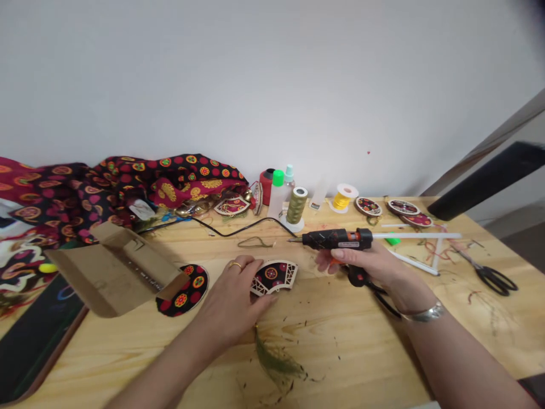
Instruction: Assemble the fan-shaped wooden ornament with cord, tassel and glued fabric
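My right hand (353, 262) is wrapped round the handle of a black hot glue gun (336, 238), its nozzle pointing left. A long white glue stick (417, 235) juts out of the gun's back. With fingers and thumb, my left hand (238, 287) grips a fan-shaped wooden ornament (275, 275) with dark patterned fabric inside its cut-out frame. The nozzle is above and to the right of this ornament, apart from it. A loop of olive cord (255, 243) lies just behind the ornament. Below my left hand is a green thread tassel (275, 358); whether it joins the ornament is hidden.
An open cardboard box (123, 272) overlaps a round fabric piece (187, 289) at left. Patterned cloth (179, 176) is heaped behind. Along the back stand an olive thread spool (297, 205), a green-capped bottle (277, 196) and a yellow spool (343, 199). Black-handled scissors (496, 278) lie right.
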Demonstrator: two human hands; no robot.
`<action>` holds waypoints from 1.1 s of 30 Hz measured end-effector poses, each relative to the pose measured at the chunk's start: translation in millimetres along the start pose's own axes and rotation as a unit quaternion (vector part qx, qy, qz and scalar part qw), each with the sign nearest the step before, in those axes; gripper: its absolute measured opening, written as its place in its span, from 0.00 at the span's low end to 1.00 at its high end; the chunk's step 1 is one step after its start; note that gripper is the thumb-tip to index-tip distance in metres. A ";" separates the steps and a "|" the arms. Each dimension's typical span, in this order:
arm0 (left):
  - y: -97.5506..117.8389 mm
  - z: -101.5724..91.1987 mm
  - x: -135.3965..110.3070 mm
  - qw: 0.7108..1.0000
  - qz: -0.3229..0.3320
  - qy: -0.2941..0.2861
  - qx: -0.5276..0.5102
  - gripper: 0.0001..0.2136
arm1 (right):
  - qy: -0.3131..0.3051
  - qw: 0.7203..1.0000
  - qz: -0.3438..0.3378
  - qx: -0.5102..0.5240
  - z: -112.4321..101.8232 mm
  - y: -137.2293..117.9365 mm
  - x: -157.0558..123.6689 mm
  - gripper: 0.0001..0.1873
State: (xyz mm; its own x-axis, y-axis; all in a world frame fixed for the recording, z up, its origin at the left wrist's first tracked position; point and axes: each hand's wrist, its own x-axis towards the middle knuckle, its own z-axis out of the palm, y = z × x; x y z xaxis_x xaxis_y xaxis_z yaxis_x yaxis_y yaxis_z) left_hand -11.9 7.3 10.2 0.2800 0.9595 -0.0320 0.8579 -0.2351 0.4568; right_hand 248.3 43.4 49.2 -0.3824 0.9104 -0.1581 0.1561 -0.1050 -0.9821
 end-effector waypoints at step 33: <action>3.7 1.8 6.7 0.994 -0.030 0.084 -0.064 0.22 | 0.007 0.973 0.030 -0.229 -20.3 0.5 -8.5 0.21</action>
State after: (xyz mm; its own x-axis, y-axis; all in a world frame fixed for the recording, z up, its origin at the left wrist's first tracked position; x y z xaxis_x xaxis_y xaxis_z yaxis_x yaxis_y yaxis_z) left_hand -6.1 12.6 10.1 0.1442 0.9862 0.0818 0.8058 -0.1650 0.5687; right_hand 270.1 43.7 52.2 -0.3486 0.9135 -0.2097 0.5682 0.0281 -0.8224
